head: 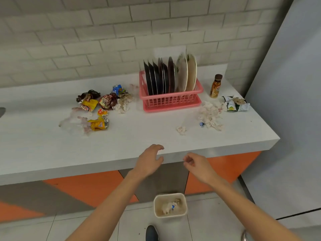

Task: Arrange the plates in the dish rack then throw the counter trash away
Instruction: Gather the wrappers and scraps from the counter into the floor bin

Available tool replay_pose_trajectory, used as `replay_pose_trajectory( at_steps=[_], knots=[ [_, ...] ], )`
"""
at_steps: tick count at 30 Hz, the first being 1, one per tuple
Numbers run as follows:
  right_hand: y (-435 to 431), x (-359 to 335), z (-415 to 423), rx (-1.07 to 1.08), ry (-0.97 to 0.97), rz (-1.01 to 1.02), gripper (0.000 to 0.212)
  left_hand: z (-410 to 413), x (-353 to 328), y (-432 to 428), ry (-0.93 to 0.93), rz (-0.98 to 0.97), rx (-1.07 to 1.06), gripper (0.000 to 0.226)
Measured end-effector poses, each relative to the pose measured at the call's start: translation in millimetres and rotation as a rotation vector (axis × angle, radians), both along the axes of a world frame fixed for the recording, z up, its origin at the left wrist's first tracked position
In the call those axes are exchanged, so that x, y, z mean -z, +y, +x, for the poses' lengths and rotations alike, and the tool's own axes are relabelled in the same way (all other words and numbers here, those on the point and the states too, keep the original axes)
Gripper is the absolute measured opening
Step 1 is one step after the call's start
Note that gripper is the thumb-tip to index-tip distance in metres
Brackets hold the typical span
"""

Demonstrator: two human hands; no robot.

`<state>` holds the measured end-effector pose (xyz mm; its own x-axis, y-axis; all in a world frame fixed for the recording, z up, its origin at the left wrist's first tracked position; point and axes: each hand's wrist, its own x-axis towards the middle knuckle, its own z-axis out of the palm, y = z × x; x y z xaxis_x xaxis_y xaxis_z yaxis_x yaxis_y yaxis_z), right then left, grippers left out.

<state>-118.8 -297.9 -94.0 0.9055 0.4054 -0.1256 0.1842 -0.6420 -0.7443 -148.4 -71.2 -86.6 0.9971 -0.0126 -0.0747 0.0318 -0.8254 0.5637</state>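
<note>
Several dark and pale plates [166, 77] stand upright in the pink dish rack [171, 101] at the back of the white counter [52, 145]. Crumpled snack wrappers [97, 101] and clear plastic [73, 122] lie left of the rack. Crumpled tissues [210, 115], a small tissue ball [181, 129] and a green-white wrapper [236, 105] lie to its right. My left hand [149, 160] hovers at the counter's front edge, fingers loosely curled, holding nothing. My right hand [196, 164] hangs beside it, also loosely curled and empty. A beige bin [157, 204] on the floor below holds some tissue.
A small brown-capped bottle [215, 86] stands right of the rack. A grey wall panel [286, 101] bounds the counter on the right. Orange and grey cabinet fronts [86, 186] sit under the counter. A dark shoe [151, 233] shows near the bin.
</note>
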Motion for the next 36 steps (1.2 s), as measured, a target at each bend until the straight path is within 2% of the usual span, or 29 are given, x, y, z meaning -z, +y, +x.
replay_pose_trajectory(
  at_steps=[7,12,14,17,21,25,29,32,36],
  knots=[
    [24.7,14.1,63.6,0.038,0.001,-0.109,0.03,68.8,4.3,44.5,0.084,0.153,0.01,0.046],
    [47.4,28.5,108.9,0.286,0.095,-0.064,0.051,105.5,25.5,89.8,0.266,0.335,0.025,0.08],
    [56.0,34.0,125.5,0.401,0.105,-0.042,0.055,112.1,36.2,98.3,0.315,0.37,0.066,0.082],
    [71.2,41.3,140.6,0.442,0.052,-0.104,0.063,111.9,45.6,101.5,0.297,0.411,0.11,0.081],
    [103.6,44.6,148.3,0.309,-0.073,-0.287,0.059,113.0,51.5,111.9,0.255,0.431,0.162,0.079],
    [132.8,48.3,149.8,0.173,-0.151,-0.394,0.031,113.1,48.9,120.3,0.261,0.379,0.211,0.072],
    [165.5,56.1,143.8,-0.033,-0.205,-0.419,0.015,108.0,44.1,139.7,0.249,0.121,0.138,0.061],
    [194.6,56.4,141.7,-0.114,-0.211,-0.429,0.022,97.3,37.8,168.4,0.104,0.001,0.005,0.047],
    [227.0,51.3,145.4,-0.164,-0.19,-0.416,0.033,93.1,24.2,223.0,-0.092,0.089,-0.133,0.037]
  ],
)
